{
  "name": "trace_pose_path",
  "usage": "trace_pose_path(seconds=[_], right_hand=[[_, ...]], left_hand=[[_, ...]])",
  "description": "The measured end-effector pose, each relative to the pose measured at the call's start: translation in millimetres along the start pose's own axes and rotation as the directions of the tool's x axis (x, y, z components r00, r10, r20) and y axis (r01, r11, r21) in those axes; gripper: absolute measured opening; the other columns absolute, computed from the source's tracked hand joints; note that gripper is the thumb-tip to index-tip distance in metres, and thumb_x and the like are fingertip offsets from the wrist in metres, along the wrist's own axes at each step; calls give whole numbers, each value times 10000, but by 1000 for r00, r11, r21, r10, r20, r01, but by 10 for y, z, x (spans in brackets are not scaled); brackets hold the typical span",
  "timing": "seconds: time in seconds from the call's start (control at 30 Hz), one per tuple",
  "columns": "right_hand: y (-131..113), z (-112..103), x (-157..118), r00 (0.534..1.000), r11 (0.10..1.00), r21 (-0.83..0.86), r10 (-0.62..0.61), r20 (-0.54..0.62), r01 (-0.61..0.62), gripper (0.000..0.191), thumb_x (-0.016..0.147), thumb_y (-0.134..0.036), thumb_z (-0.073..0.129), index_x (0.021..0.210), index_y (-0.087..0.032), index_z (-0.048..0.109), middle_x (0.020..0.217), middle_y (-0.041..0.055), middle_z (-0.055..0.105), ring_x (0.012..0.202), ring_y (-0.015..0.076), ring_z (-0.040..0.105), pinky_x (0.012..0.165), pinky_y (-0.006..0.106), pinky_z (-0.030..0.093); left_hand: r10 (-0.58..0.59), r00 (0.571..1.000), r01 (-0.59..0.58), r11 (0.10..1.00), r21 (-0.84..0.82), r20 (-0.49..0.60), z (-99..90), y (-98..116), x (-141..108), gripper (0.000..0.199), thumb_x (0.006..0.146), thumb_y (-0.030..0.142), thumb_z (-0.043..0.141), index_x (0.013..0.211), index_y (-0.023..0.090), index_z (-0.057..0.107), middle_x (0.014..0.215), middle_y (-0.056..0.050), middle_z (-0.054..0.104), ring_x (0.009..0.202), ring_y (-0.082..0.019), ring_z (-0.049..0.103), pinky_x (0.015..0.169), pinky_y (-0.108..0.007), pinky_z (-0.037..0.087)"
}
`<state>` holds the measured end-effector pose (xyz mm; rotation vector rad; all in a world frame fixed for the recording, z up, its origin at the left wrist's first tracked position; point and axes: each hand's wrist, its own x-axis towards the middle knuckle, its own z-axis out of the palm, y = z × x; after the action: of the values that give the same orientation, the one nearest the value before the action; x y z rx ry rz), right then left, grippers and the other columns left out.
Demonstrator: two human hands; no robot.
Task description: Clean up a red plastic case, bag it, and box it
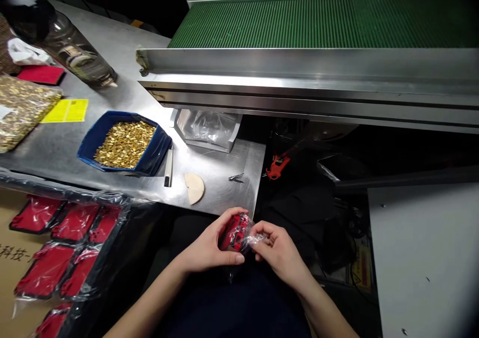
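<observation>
My left hand [209, 245] is wrapped round a red-and-black part [236, 232] in front of my body, just off the bench edge. A clear plastic bag [251, 239] covers at least one end of the part. The fingers of my right hand [279, 248] pinch the gathered plastic at the part's right side. On the bench corner above lie a small metal clip-like piece [235, 177] and a pale half-round disc [194, 188], both apart from my hands.
A blue bin [159, 153] of small brass pieces, a white cutter-like tool [168, 167] and a grey bin [207, 144] of clear bags stand on the bench. A metal-sided green conveyor [299, 23] crosses behind. Bagged red parts [45, 270] lie in a box at left.
</observation>
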<state>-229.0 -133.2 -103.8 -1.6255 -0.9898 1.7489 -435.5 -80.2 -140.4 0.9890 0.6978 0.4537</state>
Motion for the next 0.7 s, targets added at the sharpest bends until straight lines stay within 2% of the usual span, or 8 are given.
trace_pose_path(seconds=[0.07, 0.13, 0.23, 0.33, 0.43, 0.53, 0.6, 0.7], right_hand=[[-5, -31, -44, 987, 980, -177, -113, -116, 92, 172, 872, -292, 687, 1006, -220, 609, 906, 5, 659, 732, 141, 645, 661, 257, 536], [-40, -72, -88, 955, 921, -353, -239, -174, 166, 347, 860, -239, 691, 1187, -261, 577, 1140, 41, 643, 882, 168, 667, 749, 287, 567], [-98, -111, -124, 926, 795, -526, -377, -37, 303, 451, 915, -182, 616, 1339, -320, 552, 1302, 61, 595, 1025, 200, 661, 866, 336, 572], [-113, -106, -124, 899, 731, -561, -434, 56, 388, 293, 980, -154, 528, 1197, -289, 671, 1163, 51, 665, 1021, 200, 661, 901, 336, 545], [-75, -78, -104, 899, 824, -435, -432, -67, 364, 215, 950, -128, 579, 1027, -255, 734, 1022, 31, 702, 943, 176, 672, 848, 294, 532], [7, -60, -66, 940, 941, -201, -304, -158, 271, 116, 882, -153, 692, 896, -241, 765, 905, 11, 717, 858, 166, 674, 777, 272, 523], [81, -51, -34, 976, 984, 23, -170, -140, 175, 23, 835, -207, 768, 852, -222, 768, 850, 9, 719, 794, 157, 663, 729, 261, 520], [193, -27, 0, 998, 937, 350, 14, -64, 9, 162, 747, -278, 858, 828, -188, 750, 776, -2, 698, 668, 115, 590, 604, 215, 479]], left_hand=[[-26, 999, 25, 1000, 19, 29, -29, 12, 2, 873, 726, 341, 891, 1473, 268, 447, 1459, -118, 543, 1343, -324, 541, 1181, -499, 388], [-41, 998, 40, 999, 29, 51, -23, 18, 13, 874, 730, 349, 885, 1477, 254, 441, 1445, -124, 561, 1328, -325, 557, 1174, -506, 406], [-51, 998, 48, 996, 80, 41, 11, 16, 34, 870, 725, 344, 892, 1472, 264, 452, 1493, -114, 535, 1373, -322, 522, 1196, -494, 386], [-60, 997, 55, 992, 114, 42, 28, 9, 48, 863, 728, 347, 893, 1471, 278, 461, 1499, -102, 531, 1395, -320, 499, 1206, -484, 372], [-41, 998, 36, 993, 115, 41, 24, 1, 43, 879, 716, 360, 903, 1473, 283, 462, 1467, -97, 548, 1368, -320, 521, 1195, -484, 383], [-13, 999, 9, 990, 138, 33, 20, -9, 25, 915, 671, 368, 937, 1457, 303, 474, 1458, -85, 541, 1357, -317, 529, 1183, -467, 399], [6, 1000, -11, 985, 173, 28, 25, -16, 15, 930, 643, 362, 958, 1442, 313, 483, 1467, -84, 529, 1371, -316, 517, 1189, -458, 395], [44, 999, -49, 971, 236, 26, 57, -17, 1, 929, 635, 349, 966, 1430, 314, 485, 1471, -91, 518, 1386, -315, 499, 1201, -454, 382]])
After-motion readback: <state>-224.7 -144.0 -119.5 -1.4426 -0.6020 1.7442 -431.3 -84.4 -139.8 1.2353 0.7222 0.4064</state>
